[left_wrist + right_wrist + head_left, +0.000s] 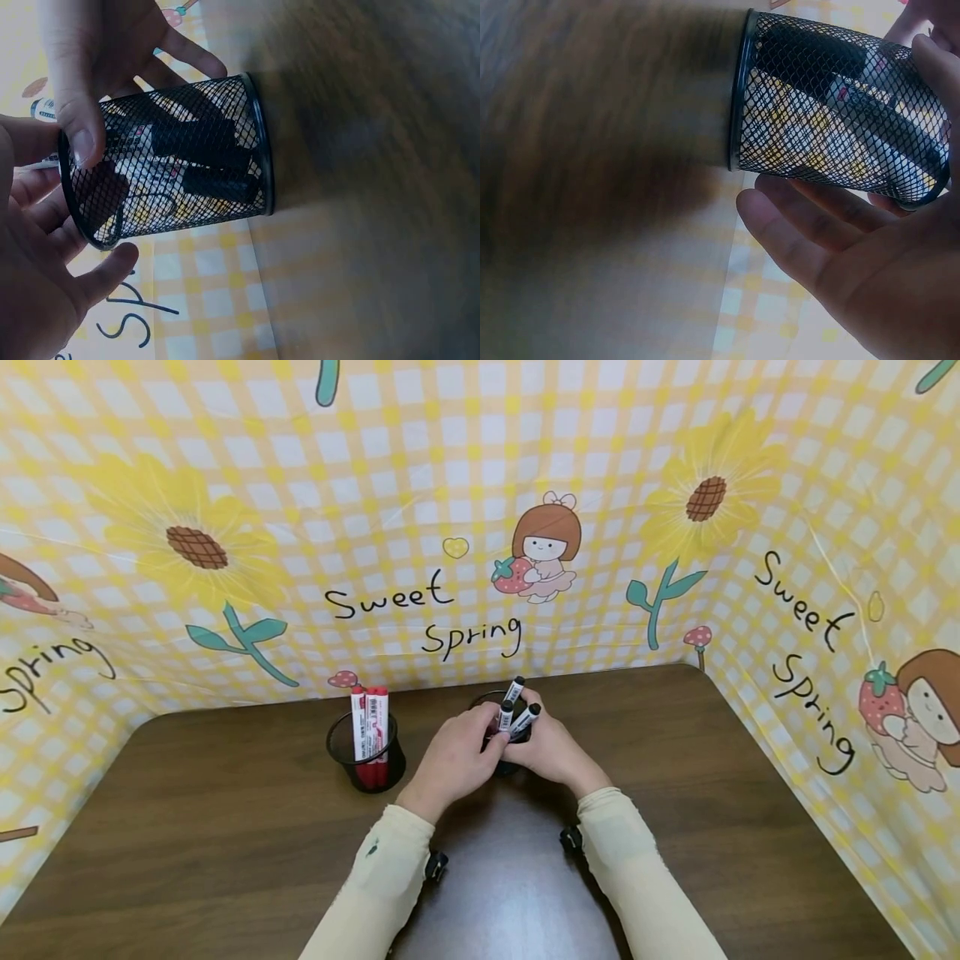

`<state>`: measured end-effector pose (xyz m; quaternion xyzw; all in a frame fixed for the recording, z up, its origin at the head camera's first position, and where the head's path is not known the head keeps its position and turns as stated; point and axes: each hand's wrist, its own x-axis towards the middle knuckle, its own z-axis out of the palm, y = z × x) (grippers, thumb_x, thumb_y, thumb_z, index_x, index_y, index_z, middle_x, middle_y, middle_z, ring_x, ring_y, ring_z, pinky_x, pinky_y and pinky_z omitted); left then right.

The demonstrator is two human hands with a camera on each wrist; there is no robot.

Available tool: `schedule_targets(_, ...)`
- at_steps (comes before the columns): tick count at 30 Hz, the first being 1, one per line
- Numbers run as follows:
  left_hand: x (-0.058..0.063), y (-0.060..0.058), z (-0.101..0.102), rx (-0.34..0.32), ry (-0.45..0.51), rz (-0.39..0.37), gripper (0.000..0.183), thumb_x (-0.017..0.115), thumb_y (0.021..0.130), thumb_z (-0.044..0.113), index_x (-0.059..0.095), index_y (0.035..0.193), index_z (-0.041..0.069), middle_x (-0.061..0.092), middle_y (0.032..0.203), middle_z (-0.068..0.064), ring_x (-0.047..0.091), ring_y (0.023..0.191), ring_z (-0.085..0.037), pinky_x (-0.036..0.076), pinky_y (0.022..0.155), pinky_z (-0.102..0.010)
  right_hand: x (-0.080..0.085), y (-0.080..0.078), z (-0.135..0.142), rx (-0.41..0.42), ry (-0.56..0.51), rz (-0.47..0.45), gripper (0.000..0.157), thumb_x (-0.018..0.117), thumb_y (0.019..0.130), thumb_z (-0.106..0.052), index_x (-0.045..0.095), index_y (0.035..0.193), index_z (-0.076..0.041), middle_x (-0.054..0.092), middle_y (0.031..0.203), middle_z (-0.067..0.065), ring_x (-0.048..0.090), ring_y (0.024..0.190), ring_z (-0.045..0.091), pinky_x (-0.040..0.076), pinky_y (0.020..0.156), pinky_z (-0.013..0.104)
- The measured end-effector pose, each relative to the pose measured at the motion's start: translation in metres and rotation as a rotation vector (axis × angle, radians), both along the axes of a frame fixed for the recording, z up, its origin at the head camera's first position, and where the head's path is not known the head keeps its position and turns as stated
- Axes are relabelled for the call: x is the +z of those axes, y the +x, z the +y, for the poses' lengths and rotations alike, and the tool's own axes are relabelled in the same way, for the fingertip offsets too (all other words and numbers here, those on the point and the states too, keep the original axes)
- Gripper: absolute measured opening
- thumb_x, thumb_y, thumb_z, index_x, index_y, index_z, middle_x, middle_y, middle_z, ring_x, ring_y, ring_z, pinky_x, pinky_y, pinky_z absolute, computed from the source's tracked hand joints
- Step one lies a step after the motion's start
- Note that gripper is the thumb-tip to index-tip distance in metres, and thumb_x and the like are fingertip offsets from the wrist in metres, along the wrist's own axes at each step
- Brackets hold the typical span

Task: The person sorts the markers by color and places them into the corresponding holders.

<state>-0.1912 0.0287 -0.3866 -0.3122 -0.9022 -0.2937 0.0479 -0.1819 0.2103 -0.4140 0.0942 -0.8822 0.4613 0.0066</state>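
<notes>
A black mesh pen cup (214,214) stands between both hands, close to the back edge of the table. Several black-capped white markers (525,719) poke up from its mouth, and more dark caps show low through the mesh. The left hand (459,757) holds the cup near its rim, thumb on the near side and fingers round the far side. From the right, the right hand (558,749) grips it, thumb over the rim and fingers along the wall; in the right wrist view its fingers (802,232) lie beside the mesh. The hands partly hide the cup in the head view.
To the left stands a second black mesh cup (333,743) holding several red markers (372,727). Both cups are on a dark wooden table (225,835). A yellow checked cloth (390,510) hangs behind and along the sides.
</notes>
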Motion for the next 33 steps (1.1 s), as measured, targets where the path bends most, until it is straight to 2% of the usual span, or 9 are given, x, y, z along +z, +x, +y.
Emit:
schedule_targets(4, 0.0, 0.0, 0.0, 0.01, -0.018, 0.011, 0.016, 0.062, 0.101, 0.024, 0.061, 0.112, 0.013, 0.06, 0.093, 0.002, 0.055, 0.079, -0.018, 0.047, 0.073, -0.037, 0.0, -0.001, -0.001, 0.001, 0.012, -0.003, 0.095, 0.08, 0.085, -0.033, 0.022, 0.156, -0.008, 0.063, 0.124, 0.021, 0.062, 0.102, 0.028, 0.048, 0.091, 0.045)
schedule_targets(9, 0.001, 0.002, -0.001, 0.004, 0.006, 0.009, 0.025, 0.062, 0.101, 0.024, 0.063, 0.122, 0.01, 0.065, 0.101, 0.0, 0.058, 0.085, -0.019, 0.05, 0.079, -0.04, 0.001, -0.002, -0.002, -0.002, 0.019, -0.011, 0.096, 0.08, 0.084, -0.032, 0.022, 0.156, -0.008, 0.064, 0.123, 0.02, 0.062, 0.1, 0.028, 0.049, 0.09, 0.044)
schedule_targets(13, -0.002, 0.001, -0.002, -0.002, 0.029, 0.004, 0.024, 0.062, 0.101, 0.023, 0.064, 0.122, 0.011, 0.065, 0.101, 0.001, 0.058, 0.087, -0.018, 0.049, 0.079, -0.04, 0.001, -0.002, -0.003, -0.001, 0.025, -0.018, 0.094, 0.08, 0.084, -0.033, 0.023, 0.156, -0.01, 0.064, 0.122, 0.018, 0.062, 0.098, 0.027, 0.049, 0.089, 0.043)
schedule_targets(20, -0.007, 0.003, -0.009, -0.04, 0.1, 0.004, 0.022, 0.063, 0.101, 0.019, 0.065, 0.121, 0.011, 0.063, 0.118, -0.002, 0.058, 0.106, -0.019, 0.049, 0.093, -0.041, 0.002, -0.001, -0.003, -0.007, 0.032, -0.029, 0.095, 0.08, 0.085, -0.034, 0.022, 0.157, -0.011, 0.064, 0.123, 0.019, 0.062, 0.099, 0.027, 0.049, 0.089, 0.043)
schedule_targets(24, -0.005, 0.004, -0.015, -0.067, 0.133, -0.008, 0.022, 0.063, 0.101, 0.017, 0.065, 0.121, 0.011, 0.057, 0.127, -0.002, 0.052, 0.118, -0.02, 0.046, 0.099, -0.043, 0.004, 0.001, -0.003, -0.013, 0.026, -0.044, 0.095, 0.081, 0.085, -0.034, 0.021, 0.156, -0.011, 0.063, 0.122, 0.019, 0.062, 0.099, 0.027, 0.049, 0.088, 0.043)
schedule_targets(27, 0.0, 0.004, -0.02, -0.057, 0.138, -0.034, 0.022, 0.063, 0.101, 0.015, 0.065, 0.122, 0.011, 0.055, 0.133, -0.002, 0.048, 0.125, -0.02, 0.043, 0.103, -0.044, 0.005, 0.002, -0.003, -0.009, 0.015, -0.061, 0.1, 0.082, 0.085, -0.037, 0.018, 0.158, -0.012, 0.062, 0.122, 0.019, 0.063, 0.1, 0.026, 0.049, 0.088, 0.043)
schedule_targets(33, 0.007, 0.007, -0.026, -0.057, 0.12, -0.053, 0.022, 0.062, 0.101, 0.015, 0.065, 0.122, 0.009, 0.054, 0.137, -0.007, 0.047, 0.129, -0.023, 0.042, 0.104, -0.047, 0.004, 0.003, -0.002, -0.022, 0.005, -0.077, 0.108, 0.084, 0.083, -0.039, 0.013, 0.16, -0.012, 0.062, 0.123, 0.02, 0.063, 0.104, 0.027, 0.049, 0.092, 0.043)
